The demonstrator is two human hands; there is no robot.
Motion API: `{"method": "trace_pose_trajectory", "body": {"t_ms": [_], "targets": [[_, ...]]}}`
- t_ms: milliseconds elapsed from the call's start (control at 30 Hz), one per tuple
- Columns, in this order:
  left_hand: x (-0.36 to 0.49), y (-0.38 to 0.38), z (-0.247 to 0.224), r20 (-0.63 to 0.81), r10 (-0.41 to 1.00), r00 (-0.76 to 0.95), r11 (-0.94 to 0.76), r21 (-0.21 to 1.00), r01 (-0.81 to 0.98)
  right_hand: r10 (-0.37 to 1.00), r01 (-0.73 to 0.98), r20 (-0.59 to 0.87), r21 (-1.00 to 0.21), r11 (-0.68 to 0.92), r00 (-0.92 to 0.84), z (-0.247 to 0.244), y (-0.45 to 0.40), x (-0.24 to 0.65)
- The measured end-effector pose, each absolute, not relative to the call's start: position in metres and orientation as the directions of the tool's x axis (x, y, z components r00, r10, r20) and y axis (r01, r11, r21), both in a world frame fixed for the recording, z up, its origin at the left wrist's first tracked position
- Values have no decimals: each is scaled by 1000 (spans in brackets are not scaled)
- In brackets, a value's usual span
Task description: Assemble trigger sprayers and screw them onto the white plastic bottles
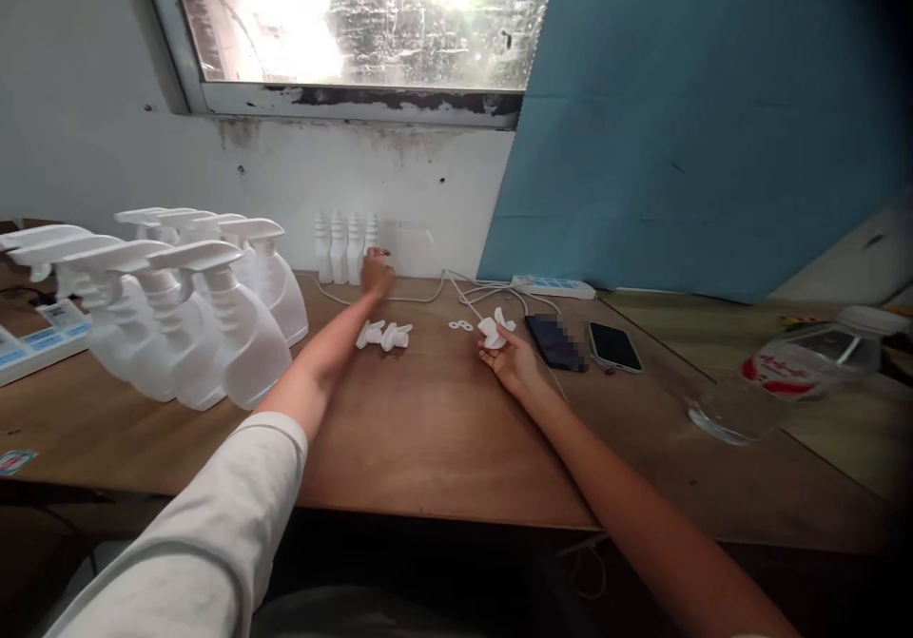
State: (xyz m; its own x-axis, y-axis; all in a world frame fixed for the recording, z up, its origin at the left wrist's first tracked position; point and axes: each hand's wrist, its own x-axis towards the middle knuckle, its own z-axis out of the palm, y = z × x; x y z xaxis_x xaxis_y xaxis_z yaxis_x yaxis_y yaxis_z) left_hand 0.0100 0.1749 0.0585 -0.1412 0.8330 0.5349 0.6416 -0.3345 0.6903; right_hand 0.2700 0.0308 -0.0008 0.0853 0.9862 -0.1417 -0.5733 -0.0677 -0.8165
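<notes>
Four-sided company of small white ribbed-neck bottles [339, 248] stands in a row against the wall. My left hand [378, 275] reaches to the rightmost bottle [372, 229] and covers its lower part; thumb and fingers look apart, and whether they touch it is unclear. In my right hand [514, 362] is a white plastic spray trigger head [494, 330], held just above the table. Between my hands lie two more white trigger heads [395, 337] and some small white ring washers [460, 325].
Several large white spray bottles [249, 343] with triggers crowd the table's left side. Power strips [553, 286] and white cables [414, 298] run along the back. A dark phone-like object [554, 341], a phone [614, 346] and a clear container [734, 410] are to the right.
</notes>
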Motion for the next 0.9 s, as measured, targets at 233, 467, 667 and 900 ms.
{"method": "trace_pose_trajectory", "body": {"t_ms": [233, 467, 667, 900], "targets": [[-11, 262, 105, 631, 658, -411, -115, 623, 774, 983, -634, -161, -770, -69, 88, -3, 32, 271], [-5, 290, 97, 497, 782, -376, -14, 616, 788, 983, -631, -181, -766, -121, 31, -1, 37, 275], [3, 268, 72, 502, 843, -196, -80, 476, 876, 984, -617, -160, -783, -77, 80, 2, 35, 279], [15, 259, 57, 386, 920, 71, -195, 291, 937, 970, -648, -186, -761, -41, 156, 1, 39, 291]]}}
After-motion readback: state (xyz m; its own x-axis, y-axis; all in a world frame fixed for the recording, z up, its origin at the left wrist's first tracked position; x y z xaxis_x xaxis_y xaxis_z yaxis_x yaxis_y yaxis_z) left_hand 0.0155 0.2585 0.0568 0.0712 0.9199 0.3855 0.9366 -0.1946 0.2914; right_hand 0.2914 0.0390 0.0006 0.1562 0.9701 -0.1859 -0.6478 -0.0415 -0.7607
